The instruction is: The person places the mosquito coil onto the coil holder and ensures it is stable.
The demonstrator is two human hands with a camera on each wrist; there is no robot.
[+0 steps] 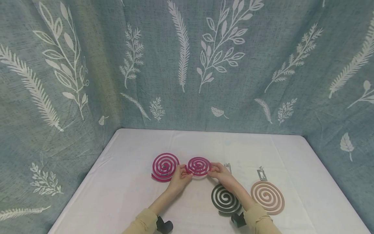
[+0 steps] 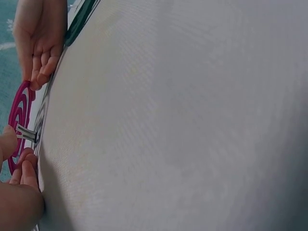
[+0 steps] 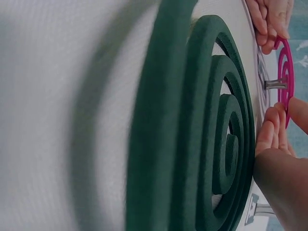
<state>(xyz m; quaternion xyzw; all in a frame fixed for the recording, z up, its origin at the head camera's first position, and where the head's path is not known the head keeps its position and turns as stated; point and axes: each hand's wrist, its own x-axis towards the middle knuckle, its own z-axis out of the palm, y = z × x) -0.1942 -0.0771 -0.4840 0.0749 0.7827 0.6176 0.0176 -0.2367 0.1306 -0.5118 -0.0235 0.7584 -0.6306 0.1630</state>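
Observation:
A pink mosquito coil (image 1: pixel 198 166) is held level just above the table, with a metal coil stand (image 2: pixel 27 133) under its middle. My left hand (image 1: pixel 179 179) pinches its left edge between thumb and fingers. At the opposite edge, my right hand (image 1: pixel 223 176) grips the coil the same way. Another pink mosquito coil (image 1: pixel 165 166) lies flat just left of my left hand. Below my right forearm is a dark green mosquito coil (image 1: pixel 226 199), which fills much of the right wrist view.
A tan mosquito coil (image 1: pixel 267 197) lies at the right, with a metal stand (image 1: pixel 262 174) behind it. Another metal stand (image 1: pixel 228 167) is partly hidden behind my right hand. A patterned curtain (image 1: pixel 193 65) hangs along the back and sides of the white table (image 1: pixel 117 195).

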